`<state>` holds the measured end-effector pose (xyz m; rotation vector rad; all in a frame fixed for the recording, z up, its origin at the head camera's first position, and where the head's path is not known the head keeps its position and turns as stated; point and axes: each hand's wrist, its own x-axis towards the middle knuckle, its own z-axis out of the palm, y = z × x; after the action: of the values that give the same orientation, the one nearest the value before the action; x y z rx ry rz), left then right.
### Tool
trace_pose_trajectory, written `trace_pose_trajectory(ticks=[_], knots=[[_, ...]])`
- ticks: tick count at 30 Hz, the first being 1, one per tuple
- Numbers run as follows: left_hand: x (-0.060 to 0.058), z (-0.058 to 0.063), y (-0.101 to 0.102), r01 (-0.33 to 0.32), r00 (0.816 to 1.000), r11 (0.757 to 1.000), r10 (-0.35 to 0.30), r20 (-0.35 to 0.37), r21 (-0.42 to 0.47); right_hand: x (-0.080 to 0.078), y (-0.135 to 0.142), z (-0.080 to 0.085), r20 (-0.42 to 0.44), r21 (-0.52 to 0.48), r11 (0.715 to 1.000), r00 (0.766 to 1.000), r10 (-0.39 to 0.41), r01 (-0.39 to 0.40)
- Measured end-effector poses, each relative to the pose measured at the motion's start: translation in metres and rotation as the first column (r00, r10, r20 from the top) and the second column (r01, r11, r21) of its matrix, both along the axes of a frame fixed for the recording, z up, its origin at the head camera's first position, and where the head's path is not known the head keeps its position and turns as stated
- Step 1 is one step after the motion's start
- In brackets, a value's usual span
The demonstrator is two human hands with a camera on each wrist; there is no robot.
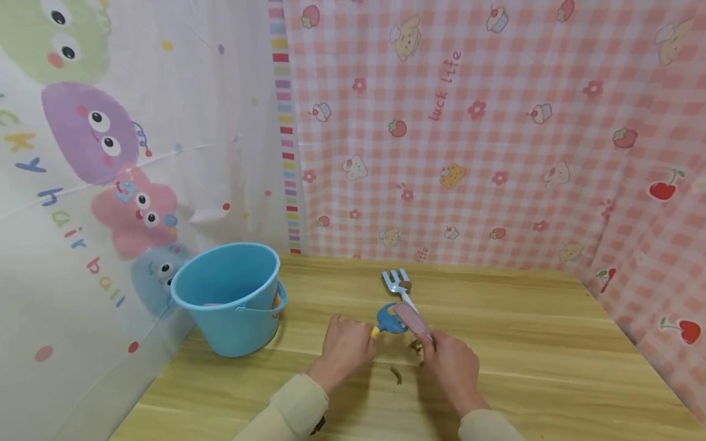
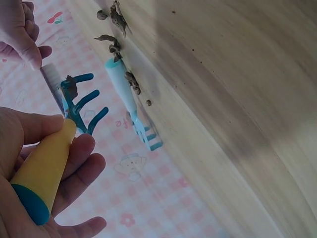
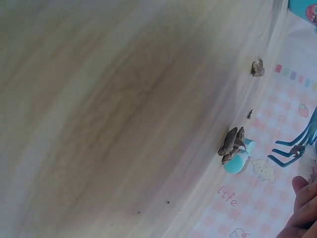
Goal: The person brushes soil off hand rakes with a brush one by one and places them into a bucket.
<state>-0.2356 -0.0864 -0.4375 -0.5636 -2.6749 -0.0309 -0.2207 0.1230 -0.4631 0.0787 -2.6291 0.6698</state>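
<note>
Our left grip [image 1: 346, 346] pinches the blue toy rake [image 1: 388, 320] above the bench [image 1: 551, 343], right grip [image 1: 453, 367] holding the brush [image 1: 410, 318] up to it. We'd guess cleaning's unfinished: a brown clump [image 2: 72, 88] clings on, loose bits [image 2: 118, 21] lie by the fork [image 2: 127, 96].

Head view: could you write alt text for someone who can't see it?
A left hand holds a blue rake with a yellow handle while the right hand holds a pink brush at its tines, above a wooden table. A light blue fork and brown bits lie there; a blue bucket stands at left.
</note>
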Motion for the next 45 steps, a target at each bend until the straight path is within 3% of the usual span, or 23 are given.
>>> trace_pose_trajectory(ticks=[19, 27, 37, 40, 45], knots=[[0.002, -0.001, 0.001, 0.018, 0.999, 0.999, -0.019, 0.029, 0.03, -0.005, 0.006, 0.006, 0.081, 0.023, 0.999, 0.996, -0.049, 0.047], [0.0, 0.002, 0.003, 0.018, 1.0, 0.999, -0.018, 0.019, 0.027, -0.003, -0.008, 0.009, 0.027, 0.027, 0.999, 0.999, 0.03, -0.031], [0.0, 0.004, 0.0, -0.014, 0.998, 1.0, 0.012, 0.065, 0.018, 0.0, 0.01, 0.003, 0.073, 0.011, 0.998, 0.995, -0.062, 0.061], [-0.001, 0.003, 0.001, -0.023, 0.997, 1.0, 0.021, 0.078, 0.021, 0.002, 0.005, 0.005, 0.035, 0.003, 0.999, 0.998, -0.047, 0.047], [-0.001, 0.004, 0.003, -0.032, 0.997, 0.999, 0.03, 0.065, 0.03, 0.009, -0.013, 0.006, -0.111, 0.06, 0.995, 0.99, 0.091, -0.085]])
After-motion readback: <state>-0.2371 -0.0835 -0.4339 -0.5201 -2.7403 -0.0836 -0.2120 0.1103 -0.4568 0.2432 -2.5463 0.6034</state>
